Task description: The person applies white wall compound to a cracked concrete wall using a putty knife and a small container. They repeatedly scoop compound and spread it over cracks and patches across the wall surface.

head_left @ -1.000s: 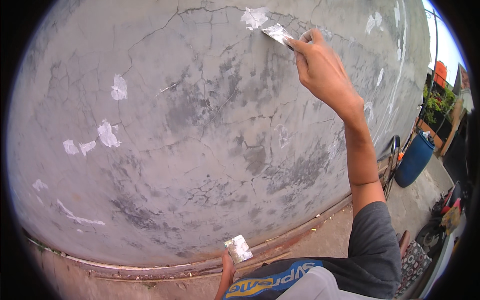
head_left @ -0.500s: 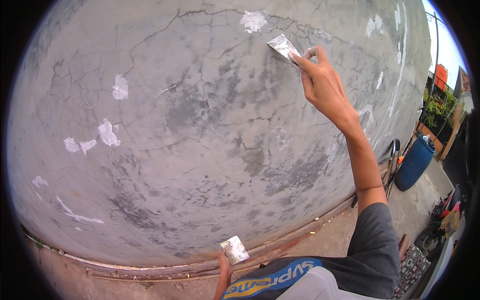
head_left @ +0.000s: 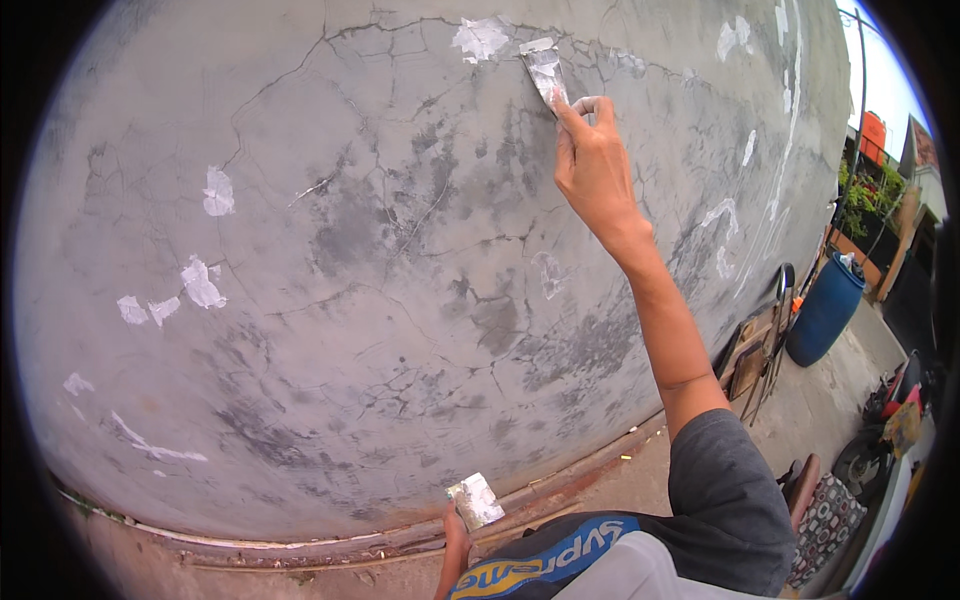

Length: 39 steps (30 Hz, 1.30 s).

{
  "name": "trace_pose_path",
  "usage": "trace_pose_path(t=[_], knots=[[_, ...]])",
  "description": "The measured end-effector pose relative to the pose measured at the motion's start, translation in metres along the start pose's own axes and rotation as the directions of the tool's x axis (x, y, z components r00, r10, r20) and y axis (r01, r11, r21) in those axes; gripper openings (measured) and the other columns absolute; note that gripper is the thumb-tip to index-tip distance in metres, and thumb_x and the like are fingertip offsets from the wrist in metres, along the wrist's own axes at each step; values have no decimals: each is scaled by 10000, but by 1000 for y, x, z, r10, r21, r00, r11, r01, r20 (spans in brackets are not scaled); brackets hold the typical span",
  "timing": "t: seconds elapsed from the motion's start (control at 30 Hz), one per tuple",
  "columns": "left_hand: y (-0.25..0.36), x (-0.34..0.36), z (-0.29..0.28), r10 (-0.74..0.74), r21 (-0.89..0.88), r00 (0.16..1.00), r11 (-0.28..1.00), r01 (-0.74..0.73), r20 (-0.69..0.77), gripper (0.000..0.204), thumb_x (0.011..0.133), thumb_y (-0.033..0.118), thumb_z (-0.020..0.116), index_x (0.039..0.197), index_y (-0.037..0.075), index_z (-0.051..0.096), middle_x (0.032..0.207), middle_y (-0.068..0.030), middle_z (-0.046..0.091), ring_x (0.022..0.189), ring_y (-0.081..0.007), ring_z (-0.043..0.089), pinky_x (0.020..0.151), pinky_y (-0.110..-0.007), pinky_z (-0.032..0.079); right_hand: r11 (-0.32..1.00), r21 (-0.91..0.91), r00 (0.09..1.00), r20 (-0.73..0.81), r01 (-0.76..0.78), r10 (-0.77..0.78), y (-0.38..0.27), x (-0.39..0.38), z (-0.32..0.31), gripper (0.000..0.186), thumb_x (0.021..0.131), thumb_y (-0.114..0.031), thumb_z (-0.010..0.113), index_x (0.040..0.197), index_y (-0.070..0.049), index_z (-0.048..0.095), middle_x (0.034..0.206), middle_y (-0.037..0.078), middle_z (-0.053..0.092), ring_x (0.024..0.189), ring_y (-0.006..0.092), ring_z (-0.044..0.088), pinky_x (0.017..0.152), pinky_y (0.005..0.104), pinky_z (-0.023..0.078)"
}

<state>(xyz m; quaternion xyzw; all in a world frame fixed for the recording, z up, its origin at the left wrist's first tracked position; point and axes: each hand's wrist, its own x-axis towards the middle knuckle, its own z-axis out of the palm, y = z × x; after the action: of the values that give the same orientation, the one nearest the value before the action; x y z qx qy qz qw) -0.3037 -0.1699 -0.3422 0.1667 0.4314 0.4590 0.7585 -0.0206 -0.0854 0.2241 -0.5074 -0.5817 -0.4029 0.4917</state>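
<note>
The right arm was raised high and stretched almost straight, its forearm bare and the upper arm covered by a dark grey sleeve. The right hand was held well above head level, the wrist bent slightly back, the fingers curled shut around a handle — thumb pressed along its side. The left hand was kept low, near the body; only the thumb and part of the fingers were seen — closed in a pinch.

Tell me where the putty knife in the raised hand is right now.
In the head view, the putty knife is at top centre, held by the right hand, its blade against the cracked grey wall just right of a white filler patch.
</note>
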Motion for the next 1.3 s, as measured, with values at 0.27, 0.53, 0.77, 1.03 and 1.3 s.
trace_pose_path(t=[0.27, 0.53, 0.77, 1.03, 1.3], knots=[[8, -8, -6, 17, 40, 1000, 999, -16, -21, 449, 968, 358, 372, 1184, 9, 554, 1132, -126, 620, 1005, -255, 628, 890, -394, 505, 999, 35, 993, 114, 23, -27, -6, 6, -56, 323, 875, -18, 533, 1186, -50, 613, 990, 148, 536, 725, 279, 571, 691, 361, 459], [-12, 2, -19, -58, -15, 998, 998, 59, 27, 423, 951, 320, 386, 1159, -5, 560, 1096, -124, 632, 967, -246, 635, 880, -380, 506, 999, -45, 994, 105, -18, 23, -13, 4, -25, 344, 861, -27, 540, 1202, -19, 590, 1067, 182, 506, 753, 319, 587, 679, 375, 484], [-6, -9, -27, -62, 37, 998, 997, 63, -27, 405, 939, 308, 420, 1169, 3, 557, 1121, -119, 621, 992, -247, 619, 883, -376, 495, 986, 166, 992, -120, -8, 29, -20, 1, -14, 360, 863, 2, 533, 1221, 13, 567, 1077, 174, 459, 677, 230, 555, 628, 332, 481], [7, -1, -43, -46, 76, 999, 996, 45, 10, 439, 945, 349, 419, 1209, 21, 543, 1164, -104, 609, 1038, -242, 604, 915, -387, 479, 980, 177, 988, -109, -91, 111, -13, -14, 27, 385, 853, -2, 568, 1235, -43, 585, 981, 149, 502, 728, 232, 536, 684, 337, 459], [38, -9, -39, -52, 224, 999, 973, 54, -14, 446, 956, 380, 365, 1221, 60, 526, 1177, -137, 592, 1031, -306, 609, 901, -474, 490, 984, 34, 975, 151, -172, 165, -23, -9, -50, 304, 886, -113, 556, 1177, -85, 640, 959, 134, 534, 746, 225, 558, 711, 333, 456]])
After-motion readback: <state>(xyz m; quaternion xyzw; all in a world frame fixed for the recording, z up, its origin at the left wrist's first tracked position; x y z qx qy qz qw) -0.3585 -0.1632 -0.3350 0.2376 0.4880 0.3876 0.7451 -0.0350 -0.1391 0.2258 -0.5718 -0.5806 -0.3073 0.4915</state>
